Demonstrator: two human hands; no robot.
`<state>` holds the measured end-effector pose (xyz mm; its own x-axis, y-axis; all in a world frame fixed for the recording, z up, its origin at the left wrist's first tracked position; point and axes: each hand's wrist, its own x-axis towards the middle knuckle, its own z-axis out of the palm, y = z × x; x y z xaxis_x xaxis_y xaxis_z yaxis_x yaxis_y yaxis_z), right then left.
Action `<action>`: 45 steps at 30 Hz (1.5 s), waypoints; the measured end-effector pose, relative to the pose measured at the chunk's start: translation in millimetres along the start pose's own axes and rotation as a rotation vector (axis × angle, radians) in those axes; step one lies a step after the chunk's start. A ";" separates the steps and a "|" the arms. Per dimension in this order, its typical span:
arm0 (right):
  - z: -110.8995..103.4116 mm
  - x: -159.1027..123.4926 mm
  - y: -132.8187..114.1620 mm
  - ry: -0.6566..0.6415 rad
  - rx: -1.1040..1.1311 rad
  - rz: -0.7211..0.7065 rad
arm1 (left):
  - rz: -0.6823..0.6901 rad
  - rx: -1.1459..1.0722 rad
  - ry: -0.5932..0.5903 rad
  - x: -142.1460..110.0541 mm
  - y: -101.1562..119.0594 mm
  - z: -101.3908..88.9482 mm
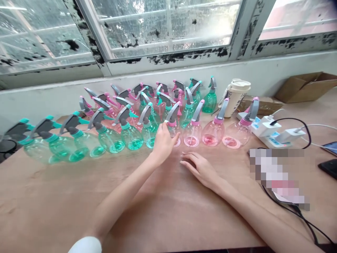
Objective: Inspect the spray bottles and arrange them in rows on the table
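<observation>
My left hand (163, 142) is closed around a pink spray bottle (172, 123) in the front row, its fingers at the left of the neck and its thumb across the front. Much of that bottle is hidden behind the hand. My right hand (199, 169) lies on the table just in front of the row, fingers loosely stretched and apart, holding nothing. Right of the held bottle stand more pink spray bottles, the nearest (192, 135) close beside it. To its left runs a line of green spray bottles, the closest (149, 133) beside my left hand.
Several more pink and green spray bottles stand behind, including a green one (210, 102). A lidded paper cup (236, 96), a cardboard box (306, 86) and a power strip (273, 140) with chargers are at the right. Cables and a phone (329, 168) lie farther right.
</observation>
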<state>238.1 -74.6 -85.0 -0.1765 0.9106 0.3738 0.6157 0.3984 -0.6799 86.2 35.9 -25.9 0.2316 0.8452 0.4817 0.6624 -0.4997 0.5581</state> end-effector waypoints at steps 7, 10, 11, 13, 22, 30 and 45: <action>0.0 -1.6 0.0 0.076 0.061 0.030 | 0.074 0.130 -0.069 -32.5 4.7 -34.0; 3.5 -3.3 5.9 0.111 0.094 0.068 | 0.099 0.186 -0.092 -60.5 4.7 -51.7; 5.1 -4.0 7.6 0.118 0.108 0.080 | 0.092 0.198 -0.109 -70.5 5.2 -57.9; 8.1 -5.4 9.6 0.120 0.138 0.096 | 0.028 0.202 -0.117 -89.3 7.1 -70.1; 10.8 -7.0 4.9 0.103 0.215 0.140 | -0.085 -0.039 -0.154 -106.9 11.5 -100.5; 8.6 -6.2 5.6 0.088 0.203 0.163 | 0.013 -0.472 -0.282 -64.0 8.4 -86.4; 5.5 -5.6 0.3 0.037 0.162 0.204 | 0.186 -0.449 -0.181 -54.5 7.0 -68.5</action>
<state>235.1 -79.0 -90.8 -0.0318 0.9704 0.2395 0.5040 0.2225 -0.8345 29.5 -26.6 -2.0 0.4622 0.7337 0.4981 0.2366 -0.6434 0.7281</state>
